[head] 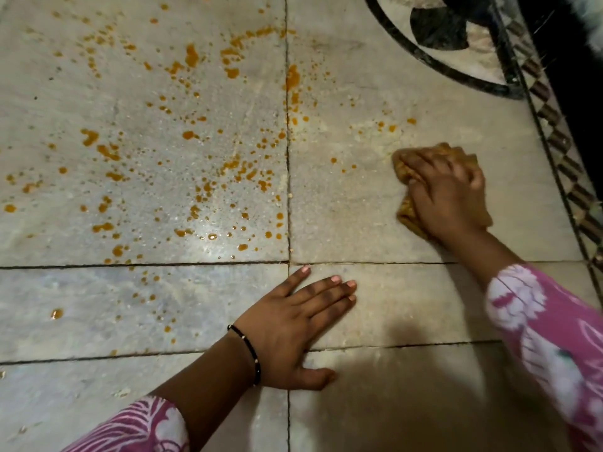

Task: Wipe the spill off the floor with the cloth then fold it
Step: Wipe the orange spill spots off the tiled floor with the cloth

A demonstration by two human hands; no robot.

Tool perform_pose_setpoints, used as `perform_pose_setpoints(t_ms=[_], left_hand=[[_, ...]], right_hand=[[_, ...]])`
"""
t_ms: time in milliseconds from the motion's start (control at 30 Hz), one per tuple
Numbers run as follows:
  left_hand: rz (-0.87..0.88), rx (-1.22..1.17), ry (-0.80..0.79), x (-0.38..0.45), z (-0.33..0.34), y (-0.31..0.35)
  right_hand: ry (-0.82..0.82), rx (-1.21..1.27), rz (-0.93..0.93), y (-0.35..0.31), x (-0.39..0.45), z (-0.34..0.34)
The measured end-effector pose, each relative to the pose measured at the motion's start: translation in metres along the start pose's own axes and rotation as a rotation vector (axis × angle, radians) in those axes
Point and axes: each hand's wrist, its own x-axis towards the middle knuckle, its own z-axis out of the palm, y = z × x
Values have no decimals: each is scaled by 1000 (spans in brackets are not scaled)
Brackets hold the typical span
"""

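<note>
From the head camera, the right hand (447, 194) lies on top of the bunched, orange-stained cloth (406, 216) on the right-hand tile, fingers curled over it and gripping it — both a little blurred. The left hand (293, 324) rests flat on the floor (375, 93) nearer the person, fingers straight and holding nothing, a black bracelet (251, 350) at its wrist. The orange spill (182, 135) lies in drops and splashes mostly across the left tile — well apart from the cloth. Pink patterned sleeves (554, 337) cover both forearms.
</note>
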Motion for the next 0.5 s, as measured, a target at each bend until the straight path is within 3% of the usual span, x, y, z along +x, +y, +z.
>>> perform_pose_setpoints(t_ms=[67, 133, 200, 267, 333, 400, 500], left_hand=[[2, 3, 1, 1, -1, 0], [0, 6, -7, 1, -1, 1], [-6, 9, -5, 0, -1, 1], [-5, 11, 0, 1, 0, 1], [-7, 4, 5, 0, 1, 0], [-4, -1, 9, 1, 1, 0], [-7, -10, -4, 0, 1, 0]], right_hand=[[-24, 35, -30, -40, 8, 7], [-49, 68, -207, -69, -16, 13], [-60, 69, -391, -67, -52, 12], [-47, 97, -436, -38, -76, 8], [-5, 132, -317, 3, -76, 2], [28, 121, -79, 37, -52, -4], [43, 59, 167, 44, 8, -6]])
